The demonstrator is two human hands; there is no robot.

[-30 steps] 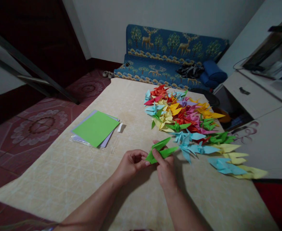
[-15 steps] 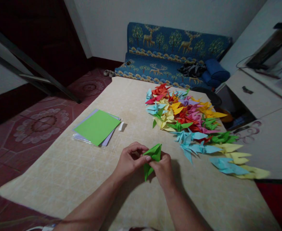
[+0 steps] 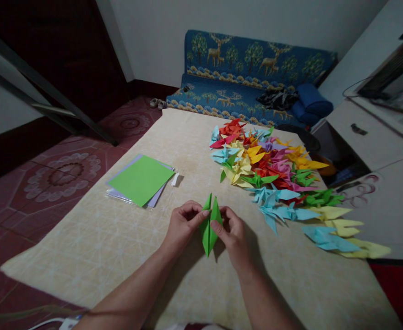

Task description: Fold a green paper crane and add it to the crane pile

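Between both hands is a piece of folded green origami paper (image 3: 208,233), a narrow diamond with two points at its far end and one toward me. My left hand (image 3: 187,224) pinches its left edge between thumb and fingers. On the other side, my right hand (image 3: 234,229) grips the right edge, thumb on top and fingers behind. Several folded paper cranes (image 3: 259,158) in red, yellow, blue, green, pink and orange lie spread to the right of my hands. Ahead to the left rests a stack of square paper sheets (image 3: 141,179), green on top, lilac below.
A pale patterned cloth covers the table (image 3: 112,256). A small white paper scrap (image 3: 175,179) lies beside the sheets. Beyond the table stands a blue sofa (image 3: 218,87) with deer patterns. A white cabinet (image 3: 387,183) stands on the right, a metal ladder (image 3: 50,91) on the left.
The green paper has been turned and its upper flaps now stand as two upright points with a slit between them. My right hand has shifted its thumb onto the front face.
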